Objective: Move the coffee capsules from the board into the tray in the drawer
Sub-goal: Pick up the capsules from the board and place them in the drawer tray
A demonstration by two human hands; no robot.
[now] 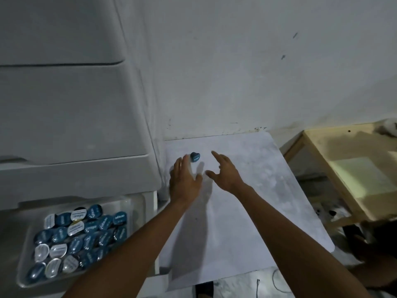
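One blue coffee capsule (195, 157) lies on its side near the far left corner of the white board (247, 190). My left hand (184, 179) is stretched out flat, fingertips just left of the capsule, holding nothing. My right hand (224, 172) hovers to the right of it, fingers spread and empty. At the lower left, a pale tray (21, 274) in the open drawer holds several blue and silver capsules (81, 235).
A white plastic drawer cabinet (71, 117) rises on the left above the open drawer. A white wall stands behind the board. A wooden shelf unit (352, 166) sits to the right, with dark clutter below it.
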